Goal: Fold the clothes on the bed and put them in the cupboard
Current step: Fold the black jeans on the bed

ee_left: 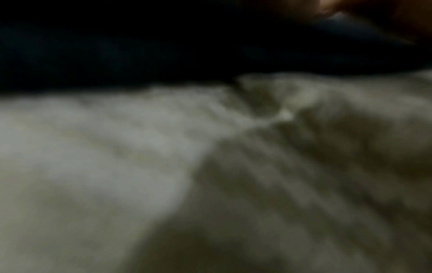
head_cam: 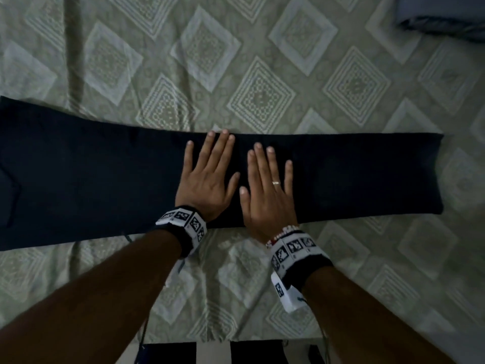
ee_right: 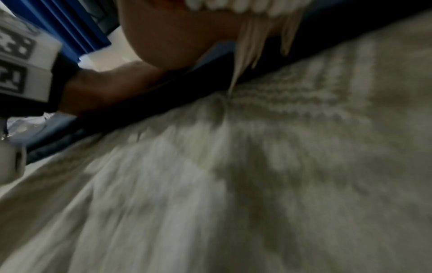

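Dark trousers [head_cam: 105, 177] laid flat lengthwise across bedspread [head_cam: 262, 74], likely for next fold; left hand [head_cam: 207, 182] and right hand [head_cam: 267, 190] spread, pressed palm-down side by side at trousers' middle, smoothing cloth; cupboard unseen

Bedspread [head_cam: 262, 61] open all round trousers [head_cam: 91, 179]; only grey bundle [head_cam: 446, 19] far-right corner.

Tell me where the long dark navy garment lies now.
In the head view, the long dark navy garment lies flat across the patterned bedsheet, under both hands.
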